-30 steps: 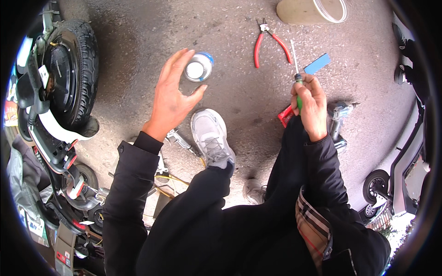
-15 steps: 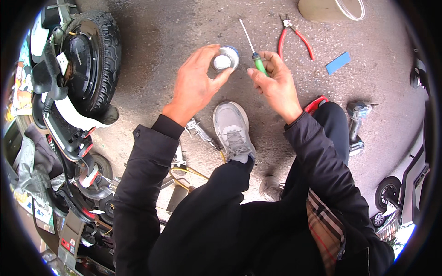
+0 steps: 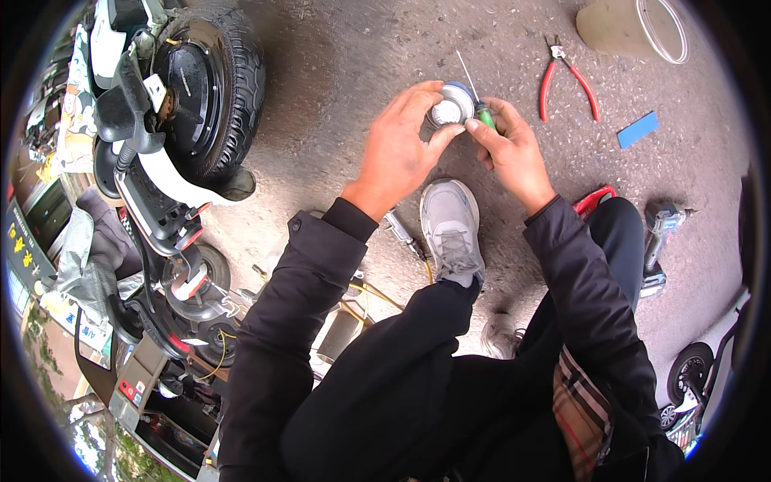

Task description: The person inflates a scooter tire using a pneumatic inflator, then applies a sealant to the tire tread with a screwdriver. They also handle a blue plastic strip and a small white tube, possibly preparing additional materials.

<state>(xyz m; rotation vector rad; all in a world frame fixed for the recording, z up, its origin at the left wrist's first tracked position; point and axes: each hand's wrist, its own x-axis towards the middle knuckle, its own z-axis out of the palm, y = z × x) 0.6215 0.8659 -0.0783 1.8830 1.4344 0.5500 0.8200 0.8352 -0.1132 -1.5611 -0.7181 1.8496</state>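
Held in my left hand (image 3: 399, 150) is a small round can (image 3: 459, 98), seen end-on, with a silvery rim, a pale round middle and some blue at its edge. The thumb and fingers close around its sides. My right hand (image 3: 514, 153) grips a screwdriver (image 3: 485, 116) by its green handle, and its thin shaft points up and away. The screwdriver is right beside the can, and my right fingertips are close to the can's edge. Whether they touch it, I cannot tell.
Red-handled cutting pliers (image 3: 569, 83), a blue flat block (image 3: 638, 130) and a bucket (image 3: 614, 30) are on the ground beyond my right hand. A cordless drill (image 3: 660, 237) lies right of my knee. A scooter wheel (image 3: 241, 88) stands at left; an air gun (image 3: 404, 234) lies by my shoe.
My hands have come together, bringing the screwdriver from apart to right beside the can. The whole view has shifted, so the ground and tools appear further right and lower.
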